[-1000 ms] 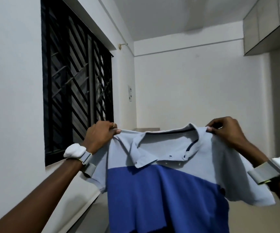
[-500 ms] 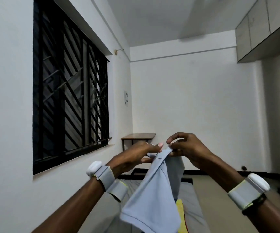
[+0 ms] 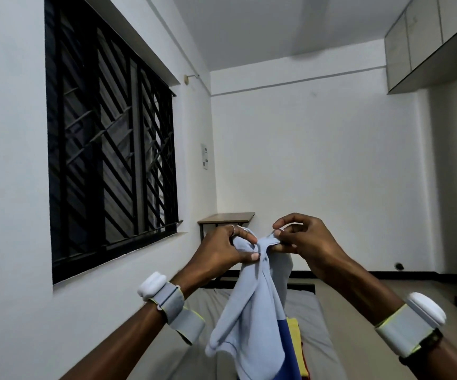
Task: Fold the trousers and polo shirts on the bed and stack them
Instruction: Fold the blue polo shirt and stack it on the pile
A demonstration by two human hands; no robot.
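Grey wristbands, white pods, black watch

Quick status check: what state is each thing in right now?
Polo shirt: held up, gathered at the top, hanging above the bed.
Left hand: grips the shirt's top.
Right hand: pinches the shirt's top.
Yellow garment: lying on the bed.
Cupboard: doors closed.

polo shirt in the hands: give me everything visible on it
The polo shirt is pale grey-blue on top with a royal blue lower panel, soft knit by its look. It hangs lengthwise in the air above the bed, doubled over so a short sleeve dangles at lower left. The left hand and right hand pinch its bunched top edge close together. Its lower end runs out of frame.
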